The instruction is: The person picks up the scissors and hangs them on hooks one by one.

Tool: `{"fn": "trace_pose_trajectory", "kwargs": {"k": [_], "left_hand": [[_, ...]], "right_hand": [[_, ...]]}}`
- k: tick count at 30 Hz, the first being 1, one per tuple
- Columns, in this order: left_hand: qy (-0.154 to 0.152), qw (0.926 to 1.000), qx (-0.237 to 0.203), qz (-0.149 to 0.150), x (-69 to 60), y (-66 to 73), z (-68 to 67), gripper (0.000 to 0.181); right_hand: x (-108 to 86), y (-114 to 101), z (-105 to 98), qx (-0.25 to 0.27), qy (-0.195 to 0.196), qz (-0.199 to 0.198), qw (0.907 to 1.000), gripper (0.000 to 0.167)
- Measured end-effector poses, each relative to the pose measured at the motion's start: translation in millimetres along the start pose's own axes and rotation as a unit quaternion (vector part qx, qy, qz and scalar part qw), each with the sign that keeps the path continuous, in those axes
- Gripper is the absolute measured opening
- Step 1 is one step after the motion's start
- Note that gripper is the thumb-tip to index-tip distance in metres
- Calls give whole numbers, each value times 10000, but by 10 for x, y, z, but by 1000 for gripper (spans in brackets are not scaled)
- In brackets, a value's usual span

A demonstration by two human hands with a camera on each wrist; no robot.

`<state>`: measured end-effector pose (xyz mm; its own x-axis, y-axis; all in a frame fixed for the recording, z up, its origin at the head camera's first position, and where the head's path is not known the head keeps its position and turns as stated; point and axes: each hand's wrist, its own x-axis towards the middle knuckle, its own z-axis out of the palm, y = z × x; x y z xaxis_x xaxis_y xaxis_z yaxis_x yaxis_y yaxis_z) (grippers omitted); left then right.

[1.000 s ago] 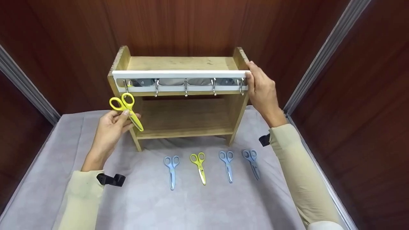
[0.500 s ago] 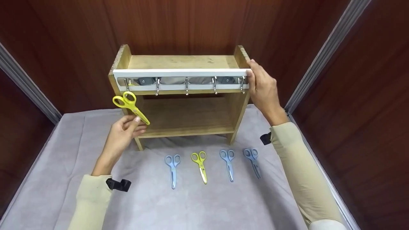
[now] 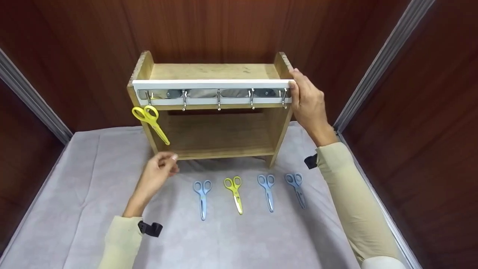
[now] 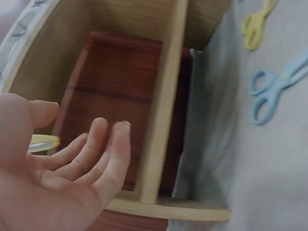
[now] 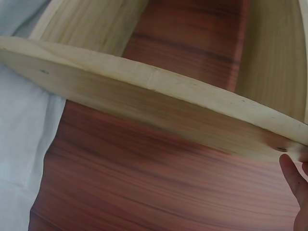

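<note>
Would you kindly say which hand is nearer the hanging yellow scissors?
Left. The left hand is just below the scissors; the right hand grips the opposite end of the shelf.

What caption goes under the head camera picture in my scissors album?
Yellow scissors hang from the leftmost hook, while three blue pairs and another yellow pair lie on the grey cloth.

Yel. scissors (image 3: pixel 152 118), lt. blue scissors (image 3: pixel 202 191); cloth (image 3: pixel 224 246) grey, poss. mottled.

We saw the left hand (image 4: pixel 67 180), its fingers loosely bent, near a partly hidden yellow tip (image 4: pixel 45 138), the wooden shelf (image 4: pixel 162 106) behind.
</note>
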<state>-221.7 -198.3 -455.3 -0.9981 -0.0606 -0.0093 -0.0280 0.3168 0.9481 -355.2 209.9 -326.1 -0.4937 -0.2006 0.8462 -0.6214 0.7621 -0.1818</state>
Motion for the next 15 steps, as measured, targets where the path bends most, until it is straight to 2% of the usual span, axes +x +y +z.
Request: {"fn": "trace_pose_trajectory", "kwargs": {"k": [3,5,10,12,15], "left_hand": [[166,9986,500,109,-43,-98,106,33],[285,9945,988,218,-73,-160,188,35],[528,9733,2211,327,-131,-286,370,52],[589,9648,2530,401,-143,-320,447,56],[720,9515,2915,675,-162,-371,577,60]], "right_hand": [[4,3,3,25,42,18,10000,38],[6,12,-1,34,67,23,10000,37],[2,26,7,57,100,48,9999,35],[6,31,10,47,91,63,9999,35],[6,52,2,43,93,69,9999,36]]}}
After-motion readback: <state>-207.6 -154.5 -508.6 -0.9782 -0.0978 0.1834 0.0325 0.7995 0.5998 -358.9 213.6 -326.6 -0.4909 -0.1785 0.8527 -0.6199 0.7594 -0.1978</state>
